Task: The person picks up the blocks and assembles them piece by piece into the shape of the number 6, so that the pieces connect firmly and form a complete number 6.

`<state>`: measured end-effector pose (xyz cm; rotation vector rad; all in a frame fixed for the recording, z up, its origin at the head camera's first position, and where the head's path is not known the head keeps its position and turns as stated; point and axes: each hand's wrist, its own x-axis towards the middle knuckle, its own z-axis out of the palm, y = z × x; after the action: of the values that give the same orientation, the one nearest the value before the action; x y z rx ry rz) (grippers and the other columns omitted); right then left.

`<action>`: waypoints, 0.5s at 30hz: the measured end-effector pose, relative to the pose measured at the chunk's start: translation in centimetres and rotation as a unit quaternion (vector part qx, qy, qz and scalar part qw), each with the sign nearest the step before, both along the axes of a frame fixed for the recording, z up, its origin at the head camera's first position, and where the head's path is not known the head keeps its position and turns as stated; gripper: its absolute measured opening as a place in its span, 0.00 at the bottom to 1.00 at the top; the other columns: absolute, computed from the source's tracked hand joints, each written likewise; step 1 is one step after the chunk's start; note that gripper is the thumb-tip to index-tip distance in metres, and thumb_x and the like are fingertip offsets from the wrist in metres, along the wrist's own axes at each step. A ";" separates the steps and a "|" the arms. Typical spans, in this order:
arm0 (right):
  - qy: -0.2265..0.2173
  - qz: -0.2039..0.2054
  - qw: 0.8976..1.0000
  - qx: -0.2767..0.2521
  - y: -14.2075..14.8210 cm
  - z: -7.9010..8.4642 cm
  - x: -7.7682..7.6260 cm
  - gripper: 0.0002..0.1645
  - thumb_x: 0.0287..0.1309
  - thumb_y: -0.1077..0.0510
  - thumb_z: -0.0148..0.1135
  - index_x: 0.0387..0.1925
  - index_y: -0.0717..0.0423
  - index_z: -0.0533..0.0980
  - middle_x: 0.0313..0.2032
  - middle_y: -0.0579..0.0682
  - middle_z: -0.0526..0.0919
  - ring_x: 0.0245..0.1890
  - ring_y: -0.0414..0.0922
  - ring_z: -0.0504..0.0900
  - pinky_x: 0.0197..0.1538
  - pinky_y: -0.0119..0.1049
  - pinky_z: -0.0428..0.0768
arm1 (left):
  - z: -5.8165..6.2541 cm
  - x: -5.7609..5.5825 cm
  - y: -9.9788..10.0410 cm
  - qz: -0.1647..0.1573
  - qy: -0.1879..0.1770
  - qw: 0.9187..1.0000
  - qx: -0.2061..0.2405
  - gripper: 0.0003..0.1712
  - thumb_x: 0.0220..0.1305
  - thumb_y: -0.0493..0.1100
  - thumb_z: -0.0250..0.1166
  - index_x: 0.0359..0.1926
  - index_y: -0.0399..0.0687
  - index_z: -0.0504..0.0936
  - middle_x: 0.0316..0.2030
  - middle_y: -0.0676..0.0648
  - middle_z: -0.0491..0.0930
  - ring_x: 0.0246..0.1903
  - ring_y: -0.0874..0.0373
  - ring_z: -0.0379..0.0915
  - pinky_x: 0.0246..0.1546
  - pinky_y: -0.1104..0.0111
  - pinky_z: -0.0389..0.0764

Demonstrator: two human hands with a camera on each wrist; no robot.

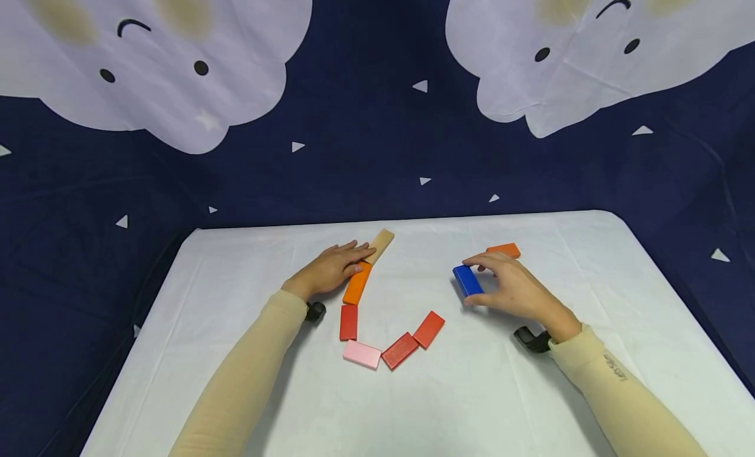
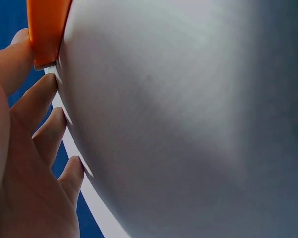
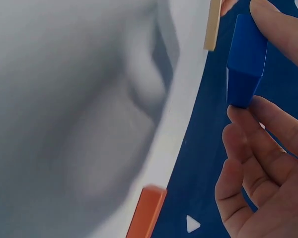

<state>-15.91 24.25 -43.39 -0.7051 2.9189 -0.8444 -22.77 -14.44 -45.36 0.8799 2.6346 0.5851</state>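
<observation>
My right hand (image 1: 513,290) pinches a blue block (image 1: 468,280) between thumb and fingers, above the white table. In the right wrist view the blue block (image 3: 247,57) spans from thumb to fingertips. An orange-red block (image 1: 504,250) lies just behind that hand. On the left, my left hand (image 1: 330,270) has its fingers stretched toward the near end of a pale wooden block (image 1: 382,244). Its thumb lies by an orange block (image 1: 356,284); the left wrist view shows the thumb beside the orange block (image 2: 46,34). Where those fingertips touch is partly hidden.
A curved row continues from the orange block: a red block (image 1: 348,322), a pink block (image 1: 362,355), a red block (image 1: 400,351) and another red block (image 1: 428,330). They lie flat on the white-covered table (image 1: 377,417). A dark blue cloth (image 1: 366,116) hangs behind the table's far edge.
</observation>
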 end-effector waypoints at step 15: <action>-0.014 0.034 0.999 -0.017 -3.0 -0.6 -0.6 0.43 0.43 0.44 0.83 0.61 0.51 0.78 0.58 0.49 0.79 0.52 0.47 0.77 0.54 0.49 0.79 | 0.2 0.1 0.0 0.002 -0.001 1.000 -0.005 0.30 0.80 0.49 0.50 0.78 0.57 0.60 0.76 0.49 0.58 0.77 0.49 0.45 0.76 0.49 0.43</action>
<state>-16.51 21.23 -43.96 -0.7827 2.8444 -0.8924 -22.66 -14.40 -45.20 0.8712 2.6366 0.5730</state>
